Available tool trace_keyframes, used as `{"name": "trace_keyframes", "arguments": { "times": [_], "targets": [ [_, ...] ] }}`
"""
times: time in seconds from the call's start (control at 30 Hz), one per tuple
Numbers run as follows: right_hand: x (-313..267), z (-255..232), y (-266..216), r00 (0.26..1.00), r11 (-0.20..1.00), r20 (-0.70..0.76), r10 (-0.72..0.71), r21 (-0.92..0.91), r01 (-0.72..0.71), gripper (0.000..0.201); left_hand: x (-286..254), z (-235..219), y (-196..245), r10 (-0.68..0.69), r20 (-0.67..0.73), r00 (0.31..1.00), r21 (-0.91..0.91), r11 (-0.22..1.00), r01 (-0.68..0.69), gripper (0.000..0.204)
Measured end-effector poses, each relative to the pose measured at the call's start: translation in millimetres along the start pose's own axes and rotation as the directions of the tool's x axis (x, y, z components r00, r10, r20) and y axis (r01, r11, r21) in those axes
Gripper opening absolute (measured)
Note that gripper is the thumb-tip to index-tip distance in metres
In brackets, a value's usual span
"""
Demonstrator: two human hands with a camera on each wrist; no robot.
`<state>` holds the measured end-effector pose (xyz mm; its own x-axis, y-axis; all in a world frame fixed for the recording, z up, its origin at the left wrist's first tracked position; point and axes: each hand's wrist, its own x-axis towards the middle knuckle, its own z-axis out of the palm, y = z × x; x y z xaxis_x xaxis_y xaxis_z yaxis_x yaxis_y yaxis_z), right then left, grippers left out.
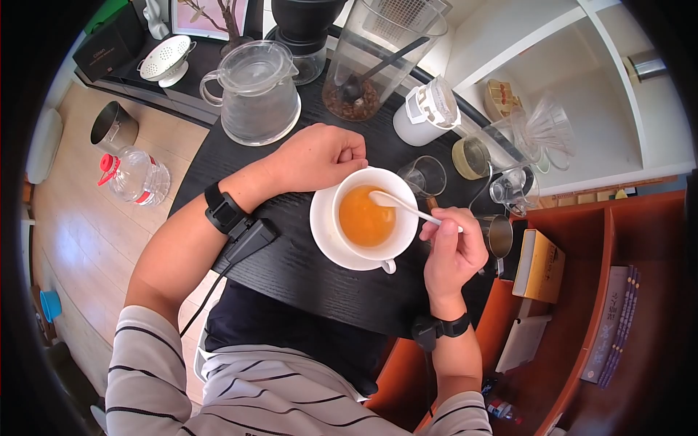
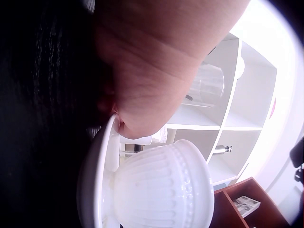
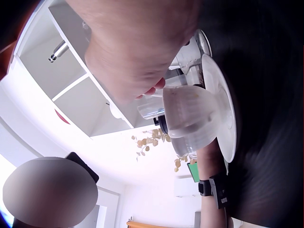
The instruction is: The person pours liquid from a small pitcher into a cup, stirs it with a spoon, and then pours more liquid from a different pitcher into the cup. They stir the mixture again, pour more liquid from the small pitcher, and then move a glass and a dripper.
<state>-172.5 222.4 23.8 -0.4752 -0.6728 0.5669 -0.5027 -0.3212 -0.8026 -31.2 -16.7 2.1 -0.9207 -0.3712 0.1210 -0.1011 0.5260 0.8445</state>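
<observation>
A white cup (image 1: 389, 190) of orange-yellow liquid stands on a white saucer (image 1: 321, 231); its ribbed side shows in the left wrist view. With thumb and fingers my right hand (image 1: 456, 251) pinches the handle of a white spoon (image 1: 414, 211), whose bowl dips into the liquid. On the far side of the cup, my left hand (image 1: 320, 156) has its fingers curled at the saucer's rim. The left wrist view has that rim (image 2: 110, 137) running in between the fingers and the heel of the hand. Most of the left fingertips are hidden.
Behind the hands stand a lidded glass jug (image 1: 254, 94), a clear container of coffee beans (image 1: 352, 102) and a white canister (image 1: 425, 120). A small glass (image 1: 424, 176) and a metal pitcher (image 1: 499, 236) are to the right, beside a brown shelf (image 1: 582, 218). The black table (image 1: 305, 283) has a curved edge.
</observation>
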Motion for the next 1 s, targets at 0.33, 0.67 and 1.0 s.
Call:
{"name": "trace_keyframes", "arguments": {
  "times": [0.33,0.67,1.0],
  "targets": [
    [-2.6,-5.2,7.0,0.998,0.997,0.058,0.026,0.072,-0.030,0.014,-0.5,-0.6,1.3,0.000,0.000,1.000,-0.012,1.000,0.000,0.016],
    [-0.9,0.7,1.4,1.000,1.000,-0.008,0.003,-0.001,-0.003,0.011,-0.2,-0.1,1.0,0.008,-0.004,1.000,0.007,1.000,-0.008,0.017],
    [-3.1,-5.3,3.7,0.995,0.997,0.086,-0.043,0.070,0.037,0.014,-0.1,-0.1,-1.3,0.021,-0.002,1.000,-0.005,1.000,-0.021,0.016]
  ]
}}
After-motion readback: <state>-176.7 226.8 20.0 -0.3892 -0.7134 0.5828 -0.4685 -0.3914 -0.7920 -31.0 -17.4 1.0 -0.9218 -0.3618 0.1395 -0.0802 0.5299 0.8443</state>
